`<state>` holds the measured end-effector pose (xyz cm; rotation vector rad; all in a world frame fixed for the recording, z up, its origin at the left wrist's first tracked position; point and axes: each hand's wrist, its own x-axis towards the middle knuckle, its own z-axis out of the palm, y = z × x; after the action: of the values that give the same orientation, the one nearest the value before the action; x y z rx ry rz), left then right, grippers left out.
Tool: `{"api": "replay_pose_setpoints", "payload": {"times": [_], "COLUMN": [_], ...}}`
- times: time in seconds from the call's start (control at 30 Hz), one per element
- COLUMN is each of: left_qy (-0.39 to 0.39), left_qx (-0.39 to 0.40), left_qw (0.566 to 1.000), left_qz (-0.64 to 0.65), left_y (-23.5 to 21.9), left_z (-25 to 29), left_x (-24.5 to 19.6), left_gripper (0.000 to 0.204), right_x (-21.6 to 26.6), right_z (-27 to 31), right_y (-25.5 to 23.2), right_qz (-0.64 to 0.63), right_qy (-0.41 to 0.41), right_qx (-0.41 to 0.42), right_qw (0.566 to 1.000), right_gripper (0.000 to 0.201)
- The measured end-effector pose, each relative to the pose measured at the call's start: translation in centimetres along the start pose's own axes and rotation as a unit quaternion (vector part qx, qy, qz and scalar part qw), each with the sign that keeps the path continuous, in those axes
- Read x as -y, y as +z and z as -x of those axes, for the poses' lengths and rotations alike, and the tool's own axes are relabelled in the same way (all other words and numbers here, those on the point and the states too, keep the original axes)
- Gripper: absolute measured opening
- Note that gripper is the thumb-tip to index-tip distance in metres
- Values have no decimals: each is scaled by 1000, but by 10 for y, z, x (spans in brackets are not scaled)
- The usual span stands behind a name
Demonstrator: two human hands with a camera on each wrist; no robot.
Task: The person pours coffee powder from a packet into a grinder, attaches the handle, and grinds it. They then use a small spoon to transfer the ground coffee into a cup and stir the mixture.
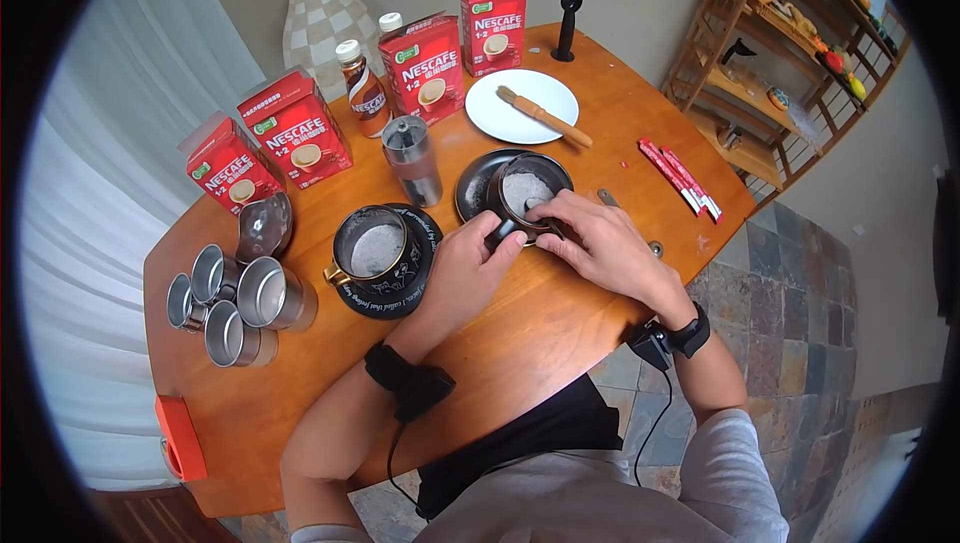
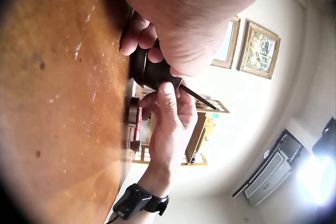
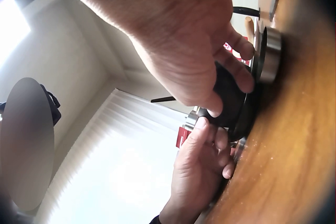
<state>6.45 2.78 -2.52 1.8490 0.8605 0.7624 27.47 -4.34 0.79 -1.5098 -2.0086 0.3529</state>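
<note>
A dark cup point(image 1: 503, 188) with pale powder in it stands on a black saucer point(image 1: 470, 205) near the middle of the table. My left hand point(image 1: 470, 268) grips the cup at its handle on the near side, thumb on top. My right hand point(image 1: 605, 248) holds the cup's right side, thumb outside and fingertips at the rim. A thin dark stick point(image 2: 198, 98), like a spoon handle, slants up from the cup past the right hand. Left of the hands, a second cup point(image 1: 345, 233) with a gold handle and powder inside sits on a printed black saucer point(image 1: 420, 273).
Several steel cups point(image 1: 275, 293) and a glass bowl point(image 1: 265, 228) stand left. Behind are red Nescafé boxes point(image 1: 425, 68), a bottle point(image 1: 365, 93) and a steel grinder point(image 1: 412, 163). A brush point(image 1: 545, 115) lies across a white plate point(image 1: 490, 123); red sachets point(image 1: 680, 178) lie right.
</note>
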Motion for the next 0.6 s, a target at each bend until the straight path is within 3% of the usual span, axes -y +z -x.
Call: {"api": "replay_pose_setpoints", "payload": {"times": [0.23,0.6], "left_qy": [-2,-16], "left_qx": [-6,6], "left_qw": [1000,999], "left_qz": [7,47], "left_y": [0,0], "left_z": [-1,0], "left_x": [3,3], "left_gripper": [29,27], "right_x": [1,11], "right_z": [-4,-17], "right_y": [-5,-14], "right_qz": [5,-16], "right_qy": [7,24], "right_qx": [6,-75], "right_qw": [1000,997], "right_gripper": [27,13]}}
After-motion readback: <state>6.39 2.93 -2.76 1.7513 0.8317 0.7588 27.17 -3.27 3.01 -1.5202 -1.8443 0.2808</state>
